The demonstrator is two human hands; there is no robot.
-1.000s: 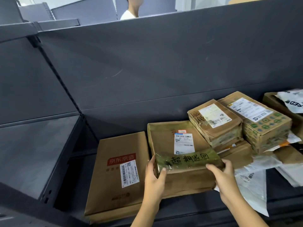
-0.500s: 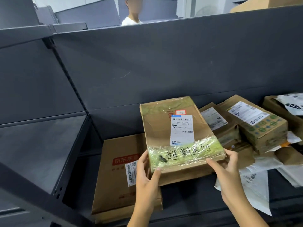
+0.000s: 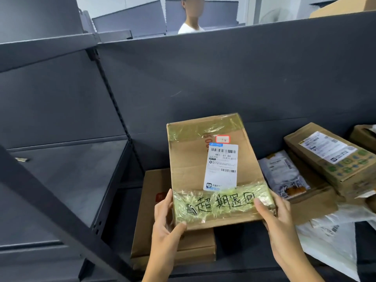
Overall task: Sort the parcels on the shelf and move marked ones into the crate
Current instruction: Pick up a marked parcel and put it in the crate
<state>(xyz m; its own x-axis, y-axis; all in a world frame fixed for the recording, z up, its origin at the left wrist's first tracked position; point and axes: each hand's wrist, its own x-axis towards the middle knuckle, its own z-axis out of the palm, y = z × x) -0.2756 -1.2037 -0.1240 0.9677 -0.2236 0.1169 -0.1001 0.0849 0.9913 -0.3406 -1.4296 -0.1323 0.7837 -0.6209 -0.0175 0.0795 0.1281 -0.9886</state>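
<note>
I hold a flat brown cardboard parcel [image 3: 189, 159] tilted up above the shelf. It carries a white shipping label and a strip of clear tape with black handwritten characters along its near edge. My left hand [image 3: 165, 222] grips its near left corner, thumb on top. My right hand [image 3: 276, 218] grips the near right corner. Under it a large flat brown parcel [image 3: 151, 216] lies on the dark grey shelf [image 3: 244, 259]. No crate is in view.
More parcels lie to the right: a brown box with a white label and green print [image 3: 333, 157], a white plastic mailer [image 3: 282, 174], and white poly bags [image 3: 333, 243]. A diagonal shelf brace [image 3: 61, 208] crosses the lower left. A person in white [image 3: 190, 27] stands behind the shelf.
Both hands lifted the marked parcel off the shelf and tilted its far end up, so its face turns toward me. It uncovered the white mailer behind it.
</note>
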